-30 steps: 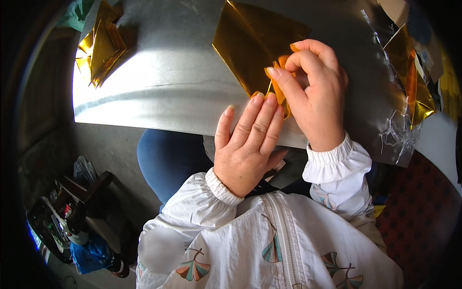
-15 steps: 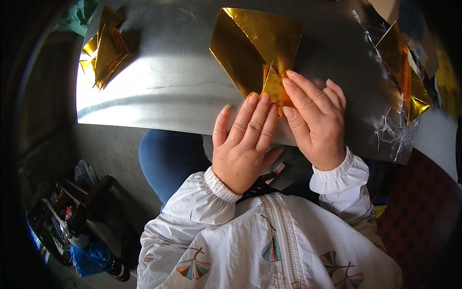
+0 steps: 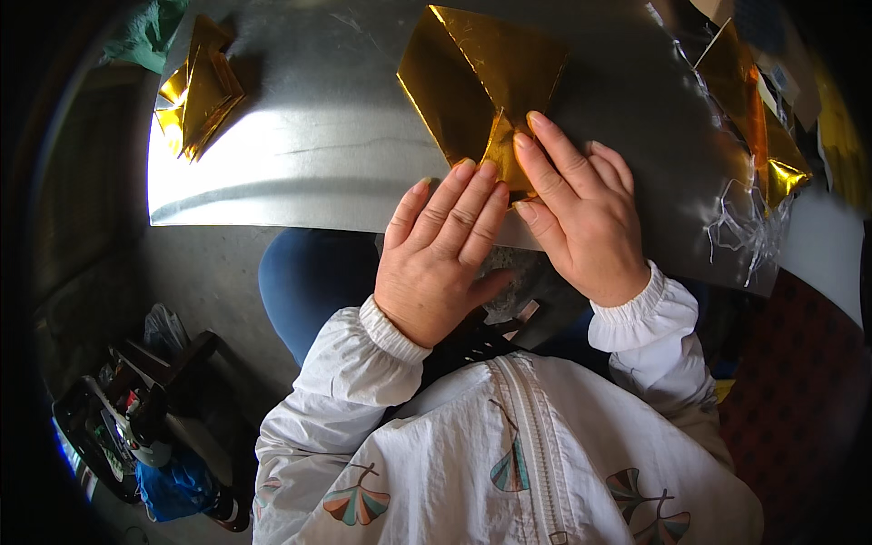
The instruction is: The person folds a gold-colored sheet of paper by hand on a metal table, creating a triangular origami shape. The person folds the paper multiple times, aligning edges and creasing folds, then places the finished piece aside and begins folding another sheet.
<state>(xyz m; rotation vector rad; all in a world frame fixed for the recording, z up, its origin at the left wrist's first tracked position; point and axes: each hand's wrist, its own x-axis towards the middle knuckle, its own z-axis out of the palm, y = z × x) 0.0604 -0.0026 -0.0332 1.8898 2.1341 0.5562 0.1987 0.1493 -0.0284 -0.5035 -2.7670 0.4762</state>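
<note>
A sheet of shiny gold foil paper (image 3: 509,64) lies on the metal tabletop, creased down its middle, with its near end folded into a narrow point. My left hand (image 3: 445,245) rests flat, its fingertips pressing the lower left edge of that folded end. My right hand (image 3: 586,209) has its index and middle fingers stretched out on the right side of the fold, the thumb close to the near edge. Both hands are open; part of the fold is hidden under the fingers.
A stack of folded gold foil pieces (image 3: 204,95) sits at the table's left. On the right are more gold foil (image 3: 740,100) and a tangle of clear plastic strands (image 3: 745,222). The metal table's near edge (image 3: 300,227) runs just above my knees. Green plastic (image 3: 145,32) shows at far left.
My left hand has slid slightly left and my right hand a little left and forward along the fold. The whole view has shifted a little.
</note>
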